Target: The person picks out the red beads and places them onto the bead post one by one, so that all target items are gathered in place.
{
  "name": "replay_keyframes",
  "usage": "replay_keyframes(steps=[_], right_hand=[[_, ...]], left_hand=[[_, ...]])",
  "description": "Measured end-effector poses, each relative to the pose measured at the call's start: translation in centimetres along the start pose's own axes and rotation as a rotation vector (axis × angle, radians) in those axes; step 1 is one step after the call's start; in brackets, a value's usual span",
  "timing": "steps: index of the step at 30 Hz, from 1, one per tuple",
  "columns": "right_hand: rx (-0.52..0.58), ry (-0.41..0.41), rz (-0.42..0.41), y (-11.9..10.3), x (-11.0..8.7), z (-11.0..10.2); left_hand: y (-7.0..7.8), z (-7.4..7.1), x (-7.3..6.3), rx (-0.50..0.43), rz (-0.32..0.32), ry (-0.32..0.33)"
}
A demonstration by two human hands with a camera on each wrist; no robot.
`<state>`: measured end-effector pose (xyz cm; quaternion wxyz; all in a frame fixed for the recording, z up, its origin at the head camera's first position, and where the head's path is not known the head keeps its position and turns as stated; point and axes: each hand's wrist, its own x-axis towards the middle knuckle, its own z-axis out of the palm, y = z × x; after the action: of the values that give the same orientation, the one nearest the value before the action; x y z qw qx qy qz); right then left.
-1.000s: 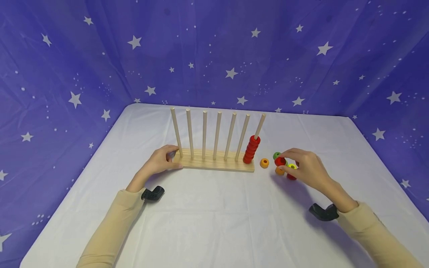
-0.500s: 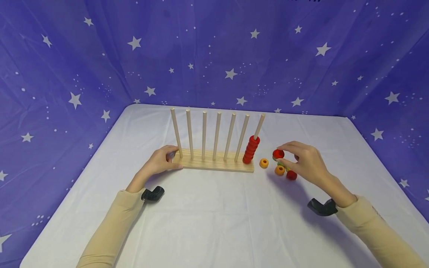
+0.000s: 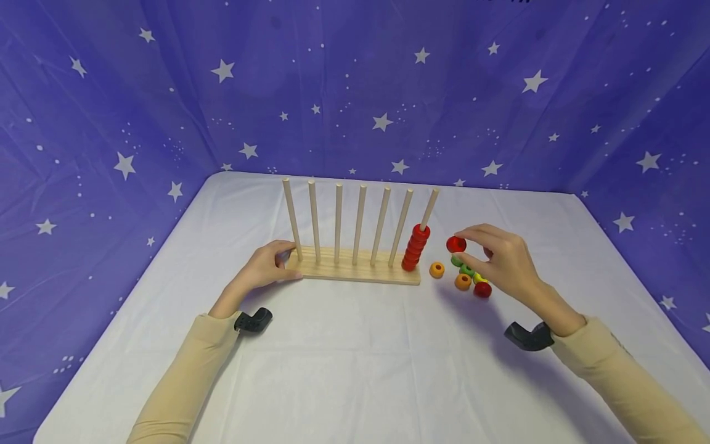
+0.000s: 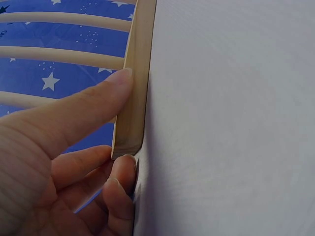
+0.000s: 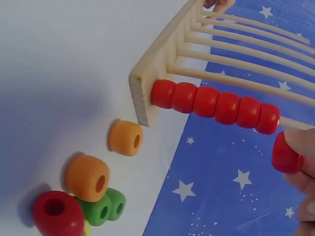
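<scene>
A wooden rack [image 3: 355, 269] with several upright pegs stands mid-table. Its rightmost peg [image 3: 429, 209] carries a stack of red beads [image 3: 415, 248]. My left hand [image 3: 265, 267] grips the rack's left end, thumb along the base edge [image 4: 132, 98]. My right hand [image 3: 501, 259] pinches a red bead [image 3: 457, 244] in the air, just right of the stack; the right wrist view shows that bead [image 5: 286, 153] near the stack's top [image 5: 216, 104]. Loose beads lie below the hand: two orange [image 3: 437, 269] [image 3: 463, 282], green [image 3: 467, 269], another red [image 3: 482, 289].
A white cloth [image 3: 355, 370] covers the table, and a blue starred backdrop [image 3: 355, 86] closes in the back and both sides. Black wrist mounts [image 3: 253, 320] [image 3: 527, 337] sit below each hand. The other pegs [image 3: 338, 222] are bare.
My right hand picked a red bead out of the loose pile and lifted it up and left toward the rightmost peg. The left hand has stayed on the rack.
</scene>
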<state>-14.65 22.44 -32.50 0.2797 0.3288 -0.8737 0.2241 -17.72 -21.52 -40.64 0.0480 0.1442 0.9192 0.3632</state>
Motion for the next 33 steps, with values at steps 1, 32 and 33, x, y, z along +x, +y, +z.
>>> replay_keyframes(steps=[1,32,33], right_hand=[[-0.001,0.004,-0.001,-0.1,0.2,-0.1],[0.02,0.203,-0.096,-2.4,5.4,-1.8],[0.028,0.214,-0.098,-2.5,5.5,-1.8]], left_hand=[[0.0,0.0,0.0,-0.001,0.001,0.0],[0.1,-0.1,0.1,0.002,-0.018,-0.014],[0.1,-0.1,0.1,0.001,-0.018,-0.015]])
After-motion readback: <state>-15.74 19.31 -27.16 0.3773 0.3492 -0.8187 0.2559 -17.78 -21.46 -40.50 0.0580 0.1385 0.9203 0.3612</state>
